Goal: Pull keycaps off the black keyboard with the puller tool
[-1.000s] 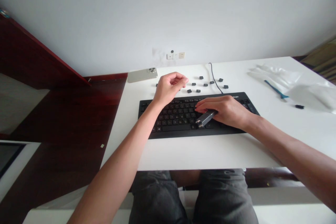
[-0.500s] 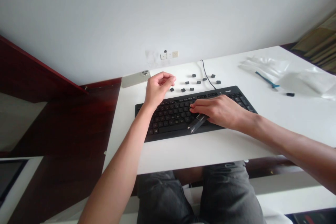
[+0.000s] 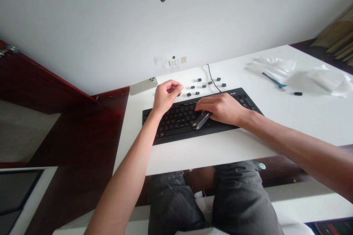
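Head view. Right hand (image 3: pixel 224 108): clenched round black tool (image 3: pixel 202 120), fingertips down at keyboard (image 3: pixel 178 131), tool's long axis slanting left and toward body. Keyboard under right hand, lengthwise left-right across worktop (image 3: pixel 215 148). Left hand (image 3: pixel 167 97): thumb and forefinger pinched, can't tell if holding anything; raised at keyboard's back edge near loose keys (image 3: pixel 204 86), farther from keyboard than right hand.

The keyboard (image 3: pixel 176 122) lies nearest the desk's (image 3: pixel 179 156) front edge, with loose keys (image 3: pixel 204 86) behind it. A phone (image 3: pixel 142 87) rests at the back left corner; toward the right edge lie bags (image 3: pixel 325 80), a tool (image 3: pixel 273 80) before the left one.
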A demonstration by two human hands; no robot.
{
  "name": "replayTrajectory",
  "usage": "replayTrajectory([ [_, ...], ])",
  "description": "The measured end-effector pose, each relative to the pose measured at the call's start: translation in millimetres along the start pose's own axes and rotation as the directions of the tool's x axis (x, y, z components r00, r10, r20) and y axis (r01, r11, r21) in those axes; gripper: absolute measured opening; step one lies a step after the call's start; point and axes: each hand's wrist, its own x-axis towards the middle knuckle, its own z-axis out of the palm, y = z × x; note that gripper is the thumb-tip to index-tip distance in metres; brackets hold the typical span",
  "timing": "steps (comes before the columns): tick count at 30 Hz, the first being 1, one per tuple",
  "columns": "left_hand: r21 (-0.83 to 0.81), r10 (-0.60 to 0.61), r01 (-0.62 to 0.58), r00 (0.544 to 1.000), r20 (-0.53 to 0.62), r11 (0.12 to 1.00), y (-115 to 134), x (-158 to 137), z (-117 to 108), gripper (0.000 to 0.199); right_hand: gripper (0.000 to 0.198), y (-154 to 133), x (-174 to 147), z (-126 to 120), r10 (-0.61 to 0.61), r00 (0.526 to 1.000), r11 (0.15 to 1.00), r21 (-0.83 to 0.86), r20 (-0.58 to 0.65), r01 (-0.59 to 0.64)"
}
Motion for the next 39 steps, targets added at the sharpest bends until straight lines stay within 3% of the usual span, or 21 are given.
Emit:
replayTrajectory([
  [2, 0.1, 0.032, -0.032, 0.999, 0.002, 0.995, 2.7, -2.6, 0.8, 0.022, 0.034, 8.2, 2.6, -8.6, 0.104, 0.981, 0.993, 0.07, -0.164, -0.094],
  [3, 0.166, 0.057, -0.058, 0.998, 0.006, 0.984, 4.1, -4.2, 1.6, 0.02, 0.032, 13.2, 3.5, -13.4, 0.188, 0.948, 0.981, 0.095, -0.257, -0.168],
  [7, 0.373, 0.156, -0.175, 0.984, 0.082, 0.911, 9.1, -10.2, 6.5, 0.016, 0.035, 39.6, -1.0, -26.8, 0.427, 0.757, 0.901, 0.16, -0.495, -0.404],
  [10, 0.395, 0.179, -0.216, 0.976, 0.127, 0.893, 12.4, -13.2, 8.7, 0.02, 0.045, 60.3, -10.3, -28.8, 0.521, 0.66, 0.851, 0.269, -0.541, -0.452],
  [12, 0.389, 0.183, -0.226, 0.972, 0.146, 0.893, 15.0, -15.3, 9.7, 0.024, 0.042, 68.1, -11.1, -27.4, 0.607, 0.592, 0.793, 0.356, -0.53, -0.494],
  [14, 0.368, 0.18, -0.233, 0.968, 0.173, 0.9, 17.5, -18.0, 11.7, 0.028, 0.036, 66.2, -3.1, -23.2, 0.672, 0.522, 0.739, 0.424, -0.525, -0.524],
  [16, 0.324, 0.171, -0.232, 0.964, 0.205, 0.917, 18.5, -20.7, 15.1, 0.032, 0.034, 53.5, 12.3, -15.3, 0.715, 0.483, 0.7, 0.517, -0.506, -0.493],
  [20, 0.235, 0.133, -0.176, 0.973, 0.191, 0.956, 13.9, -22.6, 21.1, 0.037, 0.036, 10.9, 42.0, 6.9, 0.735, 0.571, 0.611, 0.722, -0.366, -0.325],
  [23, 0.217, 0.085, -0.117, 0.985, 0.147, 0.969, 9.1, -20.3, 20.6, 0.031, 0.034, -12.4, 47.7, 18.3, 0.681, 0.653, 0.627, 0.725, -0.332, -0.285],
  [25, 0.204, 0.066, -0.092, 0.989, 0.132, 0.975, 8.0, -18.8, 19.2, 0.032, 0.035, -18.3, 44.9, 21.1, 0.685, 0.661, 0.596, 0.757, -0.307, -0.267],
  [30, 0.165, 0.091, -0.121, 0.979, 0.181, 0.979, 9.4, -16.5, 17.1, 0.029, 0.038, -15.5, 34.5, 21.2, 0.751, 0.644, 0.35, 0.914, -0.144, -0.204],
  [32, 0.169, 0.09, -0.129, 0.971, 0.221, 0.977, 9.1, -14.7, 14.3, 0.028, 0.037, -13.8, 30.7, 21.2, 0.719, 0.683, 0.366, 0.905, -0.128, -0.216],
  [36, 0.132, 0.084, -0.112, 0.975, 0.204, 0.985, 7.4, -13.5, 1.1, 0.032, 0.024, -12.4, 22.7, 21.3, 0.608, 0.784, 0.538, 0.79, -0.123, -0.293],
  [39, 0.094, 0.074, -0.097, 0.973, 0.219, 0.991, 6.8, -20.5, -9.4, 0.034, 0.02, -11.9, 18.4, 21.2, 0.545, 0.838, 0.569, 0.75, -0.036, -0.338],
])
